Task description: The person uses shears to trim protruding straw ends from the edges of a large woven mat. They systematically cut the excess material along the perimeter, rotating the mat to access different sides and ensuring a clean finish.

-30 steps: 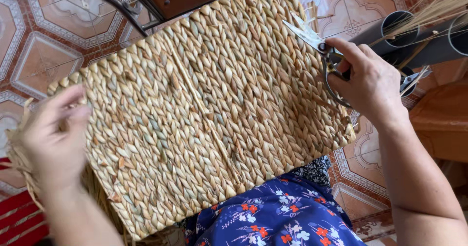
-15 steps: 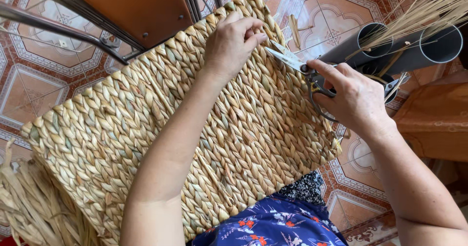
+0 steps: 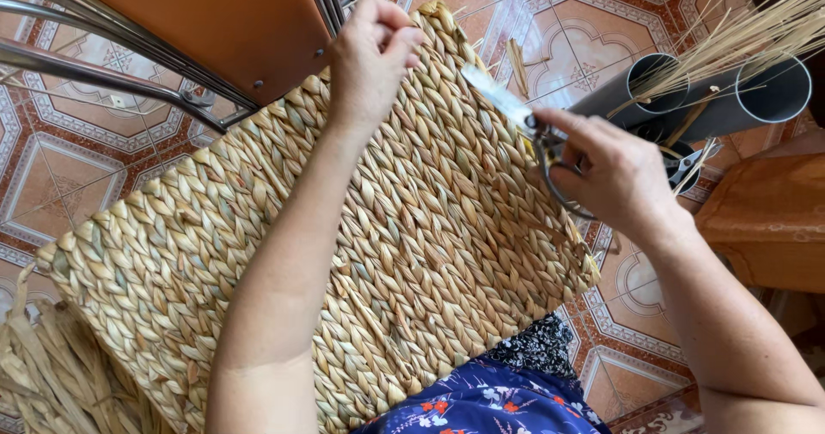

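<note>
Two hands on a tan braided mat [image 3: 361, 253]: left hand [image 3: 371, 60] pinching its edge, right hand [image 3: 614, 176] gripping scissors [image 3: 524, 120].

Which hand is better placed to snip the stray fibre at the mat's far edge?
Probably the right hand: it holds the scissors, blades pointing toward that edge. The left hand pinches the woven mat.

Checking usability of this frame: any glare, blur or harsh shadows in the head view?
Head view: even daylight, soft shadows only; woven mat weave crisp; strong glare on the scissors blade in the right hand; mild sheen on the floor tiles; left hand sharp, no motion blur; straw stalks top right slightly overexposed.
</note>
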